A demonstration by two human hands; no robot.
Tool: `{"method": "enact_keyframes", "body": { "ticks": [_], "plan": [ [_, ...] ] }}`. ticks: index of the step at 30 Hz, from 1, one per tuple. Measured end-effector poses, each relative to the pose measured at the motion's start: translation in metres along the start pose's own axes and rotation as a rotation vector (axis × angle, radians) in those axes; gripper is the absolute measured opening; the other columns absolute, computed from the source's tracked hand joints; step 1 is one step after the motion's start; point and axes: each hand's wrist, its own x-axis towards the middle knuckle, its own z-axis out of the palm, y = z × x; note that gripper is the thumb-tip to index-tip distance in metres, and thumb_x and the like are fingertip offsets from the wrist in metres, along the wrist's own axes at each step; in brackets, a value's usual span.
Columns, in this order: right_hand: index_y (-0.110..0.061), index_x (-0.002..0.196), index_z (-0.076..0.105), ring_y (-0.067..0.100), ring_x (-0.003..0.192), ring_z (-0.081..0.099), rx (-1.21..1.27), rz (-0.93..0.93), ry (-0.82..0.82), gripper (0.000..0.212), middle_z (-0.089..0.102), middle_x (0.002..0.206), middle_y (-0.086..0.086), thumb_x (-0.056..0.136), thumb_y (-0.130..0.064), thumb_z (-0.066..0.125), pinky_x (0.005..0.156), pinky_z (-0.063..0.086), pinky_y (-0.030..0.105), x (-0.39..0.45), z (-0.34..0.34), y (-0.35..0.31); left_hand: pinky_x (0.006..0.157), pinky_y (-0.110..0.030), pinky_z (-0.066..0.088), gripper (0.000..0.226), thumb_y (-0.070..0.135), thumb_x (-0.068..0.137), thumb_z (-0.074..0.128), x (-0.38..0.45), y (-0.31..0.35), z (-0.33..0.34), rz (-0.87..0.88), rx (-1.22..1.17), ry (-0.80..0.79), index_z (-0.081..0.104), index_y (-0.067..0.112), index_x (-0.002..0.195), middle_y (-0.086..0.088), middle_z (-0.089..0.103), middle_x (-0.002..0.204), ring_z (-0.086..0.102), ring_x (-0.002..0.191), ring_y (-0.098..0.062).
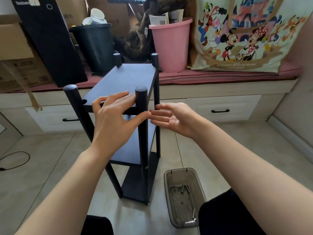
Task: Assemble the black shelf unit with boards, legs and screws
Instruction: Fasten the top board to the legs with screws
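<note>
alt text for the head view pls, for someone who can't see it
A person's left hand rests on the top board of an upright black three-tier shelf unit beside its near right leg, while the open right hand hovers just right of it. A translucent grey plastic bin holding screws sits on the tiled floor.

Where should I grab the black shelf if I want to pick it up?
Probably by two legs, just under the top board, one hand from each side. The legs are round and thin enough to wrap fingers around, and holding high on both sides should keep the tall, narrow shelf from tipping.
</note>
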Motion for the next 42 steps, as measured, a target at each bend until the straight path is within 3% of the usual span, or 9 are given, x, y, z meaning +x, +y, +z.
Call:
{"method": "enact_keyframes", "body": {
  "ticks": [7,11,19,22,25,30,32,36,42],
  "plan": [
    [0.004,0.108,0.062,0.029,0.088,0.073,-0.437,0.173,0.134,0.016,0.071,0.098,0.019,0.096,-0.007,0.059,0.073,0.061,0.036,-0.009,-0.080,0.027,0.102,-0.041,0.022,0.040,0.049,0.084,0.068,0.001,0.003,-0.001,-0.042,-0.039,-0.031,0.074,0.026,0.116,0.022,0.061,0.116,0.053,0.128,-0.012],
    [0.005,0.111,0.059,0.029,0.088,0.068,-0.493,0.318,0.223,0.017,0.067,0.096,0.018,0.099,-0.005,0.054,0.082,0.058,0.037,0.002,-0.128,0.079,0.105,-0.045,0.024,0.036,0.045,0.085,0.070,-0.002,0.002,-0.001,-0.050,-0.049,-0.040,0.074,0.025,0.115,0.022,0.062,0.116,0.055,0.126,-0.011],
    [-0.004,0.087,0.057,0.019,0.051,0.055,-0.743,0.460,0.401,0.016,0.056,0.079,0.018,0.097,0.002,0.046,0.049,0.046,0.028,0.054,-0.205,0.217,0.107,-0.060,0.035,0.031,0.042,0.090,0.070,-0.002,0.004,-0.001,-0.014,-0.044,-0.051,0.064,0.033,0.119,0.030,0.056,0.116,0.059,0.123,-0.012],
    [0.000,0.085,0.062,0.027,0.064,0.057,-0.791,0.482,0.429,0.011,0.059,0.083,0.021,0.093,0.001,0.054,0.060,0.048,0.033,0.070,-0.219,0.258,0.106,-0.057,0.039,0.025,0.053,0.091,0.065,-0.003,0.002,-0.002,-0.047,-0.033,-0.061,0.059,0.047,0.115,0.040,0.056,0.109,0.052,0.120,0.008],
    [-0.002,0.083,0.065,0.028,0.074,0.063,-0.932,0.463,0.423,0.011,0.067,0.085,0.017,0.091,-0.009,0.062,0.060,0.046,0.028,0.080,-0.227,0.284,0.105,-0.056,0.043,0.020,0.064,0.090,0.058,-0.003,0.004,-0.001,-0.080,-0.046,-0.102,0.053,0.058,0.109,0.042,0.059,0.105,0.056,0.123,-0.003],
    [0.000,0.099,0.068,0.032,0.100,0.065,-1.051,0.440,0.438,0.016,0.070,0.102,0.016,0.093,-0.014,0.063,0.076,0.045,0.028,0.092,-0.233,0.308,0.111,-0.052,0.038,0.024,0.070,0.090,0.054,-0.002,-0.003,0.001,-0.082,-0.053,-0.113,0.054,0.062,0.112,0.040,0.058,0.114,0.055,0.121,-0.003],
    [0.000,0.097,0.066,0.032,0.102,0.064,-1.086,0.447,0.442,0.013,0.068,0.101,0.016,0.095,-0.012,0.060,0.076,0.044,0.029,0.097,-0.233,0.316,0.112,-0.049,0.039,0.034,0.073,0.089,0.055,-0.004,-0.010,0.003,-0.111,-0.062,-0.110,0.055,0.061,0.121,0.031,0.060,0.121,0.056,0.124,-0.005],
    [0.001,0.100,0.065,0.032,0.100,0.064,-1.159,0.460,0.433,0.017,0.067,0.105,0.017,0.098,-0.007,0.050,0.086,0.054,0.039,0.102,-0.235,0.330,0.108,-0.027,0.044,0.075,0.080,0.080,0.059,-0.007,-0.016,0.006,-0.240,-0.117,-0.093,0.058,0.032,0.138,0.018,0.061,0.133,0.055,0.126,0.000],
    [-0.007,0.111,0.060,0.026,0.098,0.063,-1.358,0.434,0.452,0.021,0.066,0.109,0.011,0.103,-0.016,0.043,0.080,0.053,0.035,0.101,-0.237,0.332,0.099,-0.010,0.042,0.078,0.080,0.078,0.058,-0.007,-0.011,0.008,-0.241,-0.143,-0.081,0.060,0.027,0.135,0.018,0.062,0.129,0.056,0.121,0.006]
  ]
}}
